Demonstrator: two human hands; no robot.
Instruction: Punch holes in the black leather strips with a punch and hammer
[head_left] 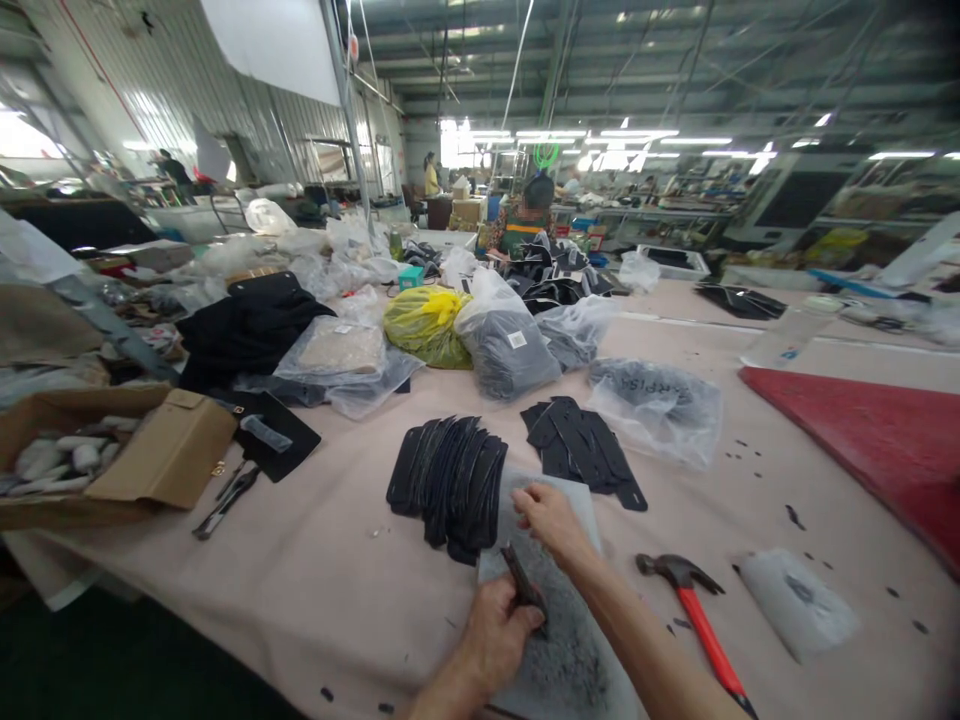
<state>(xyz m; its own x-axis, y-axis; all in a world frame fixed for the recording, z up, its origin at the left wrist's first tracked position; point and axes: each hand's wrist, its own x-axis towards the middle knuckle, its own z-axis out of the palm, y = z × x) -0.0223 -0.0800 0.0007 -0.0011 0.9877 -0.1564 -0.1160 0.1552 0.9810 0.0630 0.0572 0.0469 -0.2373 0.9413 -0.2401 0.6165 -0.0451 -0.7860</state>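
Observation:
My left hand [495, 632] is closed around a dark metal punch [517, 575], a short bar tilted over a grey board [570, 650] covered with black marks. Above the same board, my right hand [551, 518] has its fingers curled together; anything between them is hidden. Just left of the right hand, a fanned row of black fabric-like pieces [454, 480] overlaps the board's edge. A looser pile of similar black pieces [581, 450] lies beyond the board. To the right rests a claw hammer [697, 610] with a red handle.
A clear plastic packet [799, 600] lies right of the hammer, near a red sheet [870, 440]. Filled plastic bags [506, 345] and a yellow bag [427, 325] stand farther back. An open cardboard box [161, 450] sits left. Across the table is a person [525, 215].

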